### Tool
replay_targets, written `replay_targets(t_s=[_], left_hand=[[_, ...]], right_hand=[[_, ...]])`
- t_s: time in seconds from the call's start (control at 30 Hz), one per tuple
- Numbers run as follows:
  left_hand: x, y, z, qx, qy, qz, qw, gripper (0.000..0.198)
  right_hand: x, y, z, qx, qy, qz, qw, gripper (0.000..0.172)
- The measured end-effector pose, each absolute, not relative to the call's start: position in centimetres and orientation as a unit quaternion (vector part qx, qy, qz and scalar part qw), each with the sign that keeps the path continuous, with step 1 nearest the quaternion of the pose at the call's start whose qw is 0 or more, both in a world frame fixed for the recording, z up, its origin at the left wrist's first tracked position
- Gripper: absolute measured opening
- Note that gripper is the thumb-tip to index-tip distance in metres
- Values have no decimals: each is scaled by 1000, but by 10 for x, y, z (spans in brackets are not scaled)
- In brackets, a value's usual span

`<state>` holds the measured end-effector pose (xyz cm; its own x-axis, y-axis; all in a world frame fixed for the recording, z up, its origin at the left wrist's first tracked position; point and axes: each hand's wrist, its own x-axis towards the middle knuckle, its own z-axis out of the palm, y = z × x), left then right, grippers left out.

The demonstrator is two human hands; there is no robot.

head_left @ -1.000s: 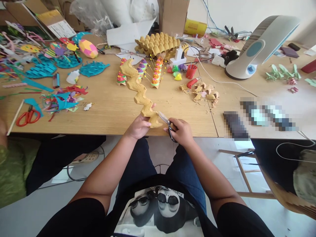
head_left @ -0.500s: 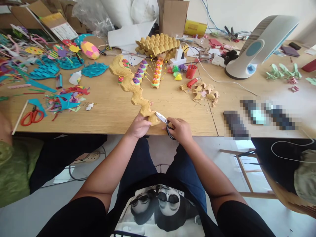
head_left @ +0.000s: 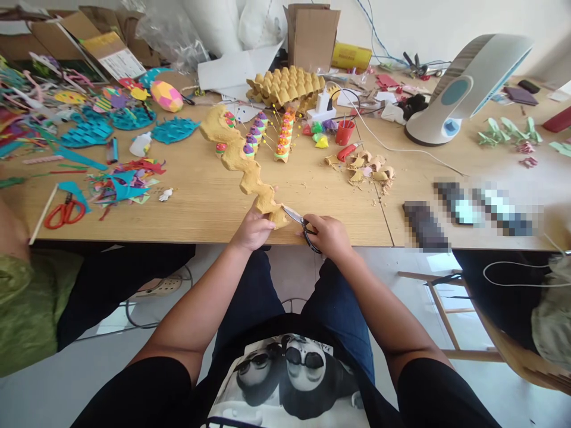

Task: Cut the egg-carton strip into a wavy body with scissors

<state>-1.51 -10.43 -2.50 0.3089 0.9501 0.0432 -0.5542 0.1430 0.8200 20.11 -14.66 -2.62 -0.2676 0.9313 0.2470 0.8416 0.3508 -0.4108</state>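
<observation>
My left hand [head_left: 253,229] grips the near end of a wavy strip of yellow-brown egg carton [head_left: 246,167], which stretches up and away to the left above the table. In my right hand [head_left: 329,235] is a pair of black-handled scissors [head_left: 294,215]; its blades meet the near end of the strip. Whether the blades are fully closed I cannot tell. Beyond the strip stand painted egg-carton rows, a purple one [head_left: 255,134] and an orange one [head_left: 284,138], with yellow-headed pins around them.
Egg-carton scraps [head_left: 368,165] and a red-handled cutter [head_left: 348,152] lie to the right. A stacked egg tray [head_left: 285,83] sits at the back. Red scissors [head_left: 65,213] and paper scraps lie left. A white lamp-like device [head_left: 459,89] stands right. People sit on both sides.
The scissors have shifted slightly at the strip's near end, and their blades look closer together. My left hand keeps its hold. The whole view has moved a little.
</observation>
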Motion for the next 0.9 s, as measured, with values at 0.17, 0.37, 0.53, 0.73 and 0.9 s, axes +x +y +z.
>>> replay_targets(t_s=[0.17, 0.37, 0.53, 0.73, 0.9], left_hand=[[-15, -105, -24, 398, 253, 510, 720, 111], [-15, -106, -22, 386, 256, 520, 718, 102], [-15, -105, -23, 384, 260, 519, 718, 99], [-15, -103, -25, 385, 255, 522, 718, 100], [-14, -103, -24, 383, 257, 528, 713, 97]], right_hand=[[206, -155, -15, -567, -787, 132, 206, 31], [208, -155, -11, -558, -783, 166, 220, 30], [207, -154, -13, -563, -776, 177, 221, 30], [205, -151, -16, -572, -772, 169, 221, 28], [206, -148, -13, -563, -777, 176, 218, 26]])
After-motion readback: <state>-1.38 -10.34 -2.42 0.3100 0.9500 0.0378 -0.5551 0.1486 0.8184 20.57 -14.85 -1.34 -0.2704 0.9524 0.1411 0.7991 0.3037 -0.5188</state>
